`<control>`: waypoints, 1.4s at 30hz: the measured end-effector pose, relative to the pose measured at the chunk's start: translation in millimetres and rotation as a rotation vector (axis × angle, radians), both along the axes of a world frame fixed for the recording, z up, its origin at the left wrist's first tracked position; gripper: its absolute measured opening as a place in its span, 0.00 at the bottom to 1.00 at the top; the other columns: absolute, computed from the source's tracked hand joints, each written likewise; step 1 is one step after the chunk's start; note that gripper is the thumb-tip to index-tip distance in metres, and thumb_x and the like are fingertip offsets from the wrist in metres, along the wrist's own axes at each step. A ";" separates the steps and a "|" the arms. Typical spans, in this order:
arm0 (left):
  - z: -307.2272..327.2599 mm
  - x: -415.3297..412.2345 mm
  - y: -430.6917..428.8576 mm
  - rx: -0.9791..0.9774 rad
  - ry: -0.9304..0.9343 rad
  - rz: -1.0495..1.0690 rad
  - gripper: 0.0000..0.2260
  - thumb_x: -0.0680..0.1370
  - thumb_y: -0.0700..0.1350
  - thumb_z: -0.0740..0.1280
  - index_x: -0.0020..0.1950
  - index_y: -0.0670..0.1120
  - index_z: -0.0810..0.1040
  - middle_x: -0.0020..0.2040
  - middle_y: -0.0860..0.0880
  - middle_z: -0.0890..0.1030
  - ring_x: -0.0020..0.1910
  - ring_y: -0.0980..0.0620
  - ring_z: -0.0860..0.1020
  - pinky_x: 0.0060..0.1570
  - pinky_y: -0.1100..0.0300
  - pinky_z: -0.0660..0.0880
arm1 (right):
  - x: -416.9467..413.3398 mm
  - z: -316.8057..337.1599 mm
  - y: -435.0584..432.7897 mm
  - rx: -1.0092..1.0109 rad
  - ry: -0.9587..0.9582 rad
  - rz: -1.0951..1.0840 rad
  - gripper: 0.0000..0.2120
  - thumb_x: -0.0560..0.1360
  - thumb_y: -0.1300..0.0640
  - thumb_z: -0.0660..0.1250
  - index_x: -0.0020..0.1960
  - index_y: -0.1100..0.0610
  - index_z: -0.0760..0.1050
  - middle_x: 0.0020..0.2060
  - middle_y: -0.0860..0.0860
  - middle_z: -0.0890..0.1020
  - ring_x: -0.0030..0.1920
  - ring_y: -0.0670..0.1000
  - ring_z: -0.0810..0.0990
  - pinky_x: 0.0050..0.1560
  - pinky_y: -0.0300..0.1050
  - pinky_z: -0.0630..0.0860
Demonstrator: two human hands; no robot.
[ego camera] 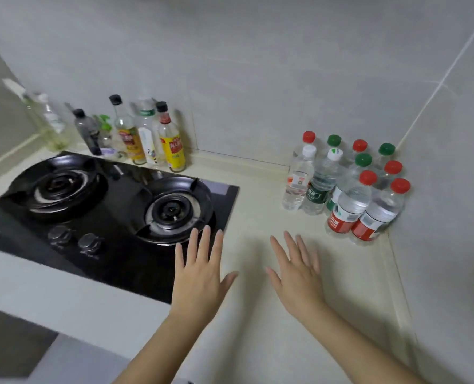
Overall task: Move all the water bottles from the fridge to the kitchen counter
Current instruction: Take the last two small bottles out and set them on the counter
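Observation:
Several water bottles (349, 187) with red, green and white caps stand clustered upright in the right corner of the cream kitchen counter (258, 189), against the wall. My left hand (199, 273) hovers flat with fingers spread over the counter beside the stove's right edge. My right hand (297, 275) is also spread and holds nothing, a short way in front and left of the bottles. The fridge is out of view.
A black two-burner gas stove (105, 206) fills the left of the counter, with two knobs at its front. Sauce, oil and spray bottles (147, 134) line the wall behind it. Grey tiled walls close the back and right sides.

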State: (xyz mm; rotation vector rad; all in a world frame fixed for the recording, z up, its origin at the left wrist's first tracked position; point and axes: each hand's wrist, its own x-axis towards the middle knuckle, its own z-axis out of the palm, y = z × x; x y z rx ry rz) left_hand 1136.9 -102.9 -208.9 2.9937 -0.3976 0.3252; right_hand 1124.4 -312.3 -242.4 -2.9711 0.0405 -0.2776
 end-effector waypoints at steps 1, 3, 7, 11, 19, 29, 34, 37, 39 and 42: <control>8.1 -11.5 16.8 -0.004 -0.006 0.044 0.35 0.74 0.65 0.54 0.75 0.44 0.66 0.75 0.40 0.66 0.74 0.38 0.63 0.67 0.35 0.64 | -3.5 6.6 15.8 -0.017 -0.004 0.057 0.29 0.75 0.39 0.53 0.74 0.49 0.67 0.73 0.56 0.71 0.73 0.61 0.68 0.69 0.66 0.62; 21.6 -37.7 49.9 -0.027 -0.018 0.139 0.35 0.75 0.64 0.53 0.77 0.45 0.63 0.76 0.41 0.63 0.75 0.38 0.61 0.68 0.34 0.63 | -11.5 22.5 49.1 -0.032 -0.003 0.168 0.30 0.75 0.39 0.51 0.76 0.48 0.63 0.74 0.56 0.68 0.75 0.61 0.65 0.70 0.66 0.55; 38.3 -106.3 115.5 -0.043 -0.010 0.318 0.35 0.77 0.66 0.49 0.80 0.48 0.54 0.79 0.43 0.57 0.78 0.39 0.54 0.71 0.36 0.59 | -34.7 56.9 122.3 -0.039 -0.010 0.374 0.31 0.77 0.39 0.47 0.78 0.47 0.55 0.77 0.56 0.61 0.77 0.61 0.58 0.73 0.68 0.55; 55.0 -180.0 182.0 -0.080 -0.038 0.496 0.35 0.78 0.67 0.48 0.80 0.52 0.46 0.80 0.46 0.51 0.79 0.42 0.48 0.73 0.37 0.53 | -66.8 86.3 201.4 0.007 -0.046 0.577 0.31 0.78 0.38 0.47 0.79 0.47 0.53 0.79 0.55 0.58 0.79 0.59 0.53 0.74 0.68 0.53; 104.2 -353.1 321.6 -0.103 -0.161 0.783 0.33 0.79 0.65 0.48 0.80 0.50 0.49 0.80 0.46 0.53 0.79 0.44 0.48 0.74 0.39 0.52 | -185.0 126.3 399.1 0.061 -0.107 0.950 0.31 0.79 0.39 0.46 0.79 0.48 0.50 0.79 0.56 0.56 0.78 0.61 0.53 0.73 0.68 0.52; 144.3 -568.5 418.9 -0.009 -0.296 1.158 0.33 0.78 0.62 0.54 0.79 0.47 0.55 0.79 0.45 0.56 0.79 0.43 0.50 0.73 0.38 0.54 | -370.1 167.8 578.4 0.129 -0.174 1.456 0.32 0.77 0.40 0.52 0.79 0.48 0.53 0.77 0.56 0.61 0.77 0.61 0.58 0.71 0.71 0.59; 156.2 -641.4 416.5 0.028 -0.370 1.317 0.31 0.79 0.61 0.54 0.79 0.48 0.55 0.79 0.47 0.56 0.79 0.46 0.50 0.75 0.43 0.50 | -443.6 187.0 623.5 0.240 -0.225 1.723 0.30 0.79 0.40 0.51 0.79 0.46 0.52 0.79 0.53 0.56 0.79 0.58 0.52 0.74 0.67 0.52; 157.2 -676.9 410.2 -0.006 -0.409 1.425 0.32 0.79 0.61 0.54 0.79 0.47 0.55 0.80 0.48 0.54 0.79 0.48 0.49 0.76 0.49 0.51 | -484.3 194.7 642.9 0.280 -0.268 1.867 0.30 0.80 0.40 0.51 0.79 0.46 0.52 0.79 0.54 0.57 0.79 0.58 0.52 0.74 0.68 0.54; 158.1 -694.2 401.9 -0.052 -0.448 1.440 0.31 0.79 0.60 0.56 0.79 0.47 0.56 0.80 0.49 0.53 0.79 0.49 0.50 0.74 0.56 0.55 | -509.5 198.2 653.8 0.301 -0.290 1.965 0.30 0.80 0.41 0.52 0.79 0.47 0.52 0.79 0.55 0.57 0.79 0.58 0.52 0.73 0.68 0.56; 159.9 -710.1 385.7 -0.011 -0.477 1.380 0.29 0.80 0.57 0.58 0.78 0.45 0.59 0.79 0.49 0.56 0.78 0.50 0.55 0.74 0.56 0.60 | -544.4 202.7 665.0 0.369 -0.342 2.107 0.29 0.80 0.42 0.53 0.79 0.48 0.53 0.79 0.55 0.56 0.79 0.58 0.51 0.73 0.68 0.57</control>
